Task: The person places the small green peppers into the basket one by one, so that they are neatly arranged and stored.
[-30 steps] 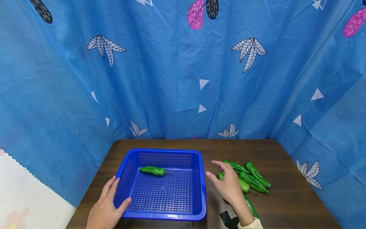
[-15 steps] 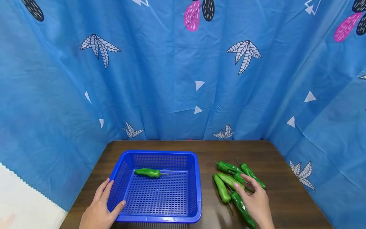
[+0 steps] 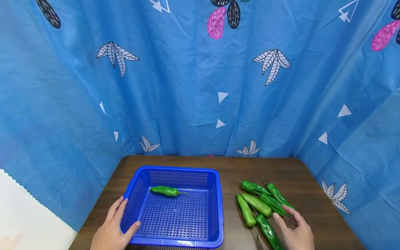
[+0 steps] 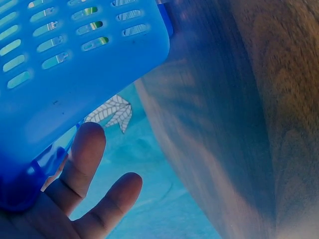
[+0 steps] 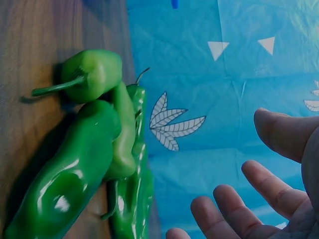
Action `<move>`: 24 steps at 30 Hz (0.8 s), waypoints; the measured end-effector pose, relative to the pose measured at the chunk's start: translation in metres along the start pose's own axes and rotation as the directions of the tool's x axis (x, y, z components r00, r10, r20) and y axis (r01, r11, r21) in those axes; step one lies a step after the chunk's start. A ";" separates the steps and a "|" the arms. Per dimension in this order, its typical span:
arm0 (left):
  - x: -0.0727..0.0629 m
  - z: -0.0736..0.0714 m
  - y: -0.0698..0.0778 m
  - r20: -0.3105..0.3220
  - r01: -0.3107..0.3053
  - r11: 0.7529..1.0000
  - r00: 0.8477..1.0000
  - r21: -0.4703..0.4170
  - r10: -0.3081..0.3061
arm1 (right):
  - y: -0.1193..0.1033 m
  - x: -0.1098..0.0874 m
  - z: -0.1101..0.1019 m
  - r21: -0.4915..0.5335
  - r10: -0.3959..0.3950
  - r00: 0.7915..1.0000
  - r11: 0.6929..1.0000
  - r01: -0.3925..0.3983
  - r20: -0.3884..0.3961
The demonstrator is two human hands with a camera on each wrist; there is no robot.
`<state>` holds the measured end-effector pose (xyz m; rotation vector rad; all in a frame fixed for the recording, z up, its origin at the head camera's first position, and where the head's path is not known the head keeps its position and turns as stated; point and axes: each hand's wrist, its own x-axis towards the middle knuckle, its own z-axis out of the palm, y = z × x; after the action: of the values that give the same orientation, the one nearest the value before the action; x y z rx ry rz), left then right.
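My left hand [image 3: 109, 229] holds the left side of a blue plastic basket [image 3: 175, 242], its thumb over the rim near the front corner and its fingers outside. In the left wrist view two fingers stretch out past the basket wall [image 4: 109, 55]. One green pepper [image 3: 164, 190] lies inside, toward the back. My right hand [image 3: 298, 232] hovers by the right side of a loose group of peppers, fingers spread and holding nothing. Nearest to it are a dark green pepper [image 3: 267, 231] and another dark pepper [image 3: 272, 203]. A light green pepper [image 5: 97, 74] shows its stem in the right wrist view.
Two light green peppers, one upright [image 3: 245, 210] and one slanted [image 3: 257, 205], lie left of the dark ones. Two dark peppers [image 3: 253, 188] lie farther back. The brown wooden table [image 3: 231, 166] ends at a blue patterned curtain [image 3: 193, 86].
My right hand has moved from beside the basket across the peppers to their right side, and toward me. The left hand stays at the basket. The head view has shifted slightly.
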<state>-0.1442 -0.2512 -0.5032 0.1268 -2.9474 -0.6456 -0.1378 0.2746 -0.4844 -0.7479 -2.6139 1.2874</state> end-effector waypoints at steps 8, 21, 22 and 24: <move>-0.003 0.001 0.003 0.021 -0.004 1.000 1.000 -0.013 0.004 | 0.039 0.000 0.008 0.115 0.046 0.998 0.992 -0.042 -0.030; -0.008 0.001 0.001 -0.007 0.005 1.000 1.000 0.000 -0.005 | 0.088 0.012 0.026 0.193 0.143 0.986 0.973 -0.125 -0.082; -0.008 0.000 0.001 -0.009 0.004 1.000 1.000 0.002 -0.004 | 0.090 0.012 0.028 0.194 0.145 0.985 0.973 -0.126 -0.089; -0.008 0.000 0.001 -0.007 0.006 1.000 1.000 -0.002 -0.006 | 0.093 0.013 0.030 0.179 0.166 0.983 0.972 -0.151 -0.074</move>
<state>-0.1359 -0.2496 -0.5038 0.1378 -2.9402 -0.6477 -0.1239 0.3074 -0.5766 -0.9754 -2.3770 1.4644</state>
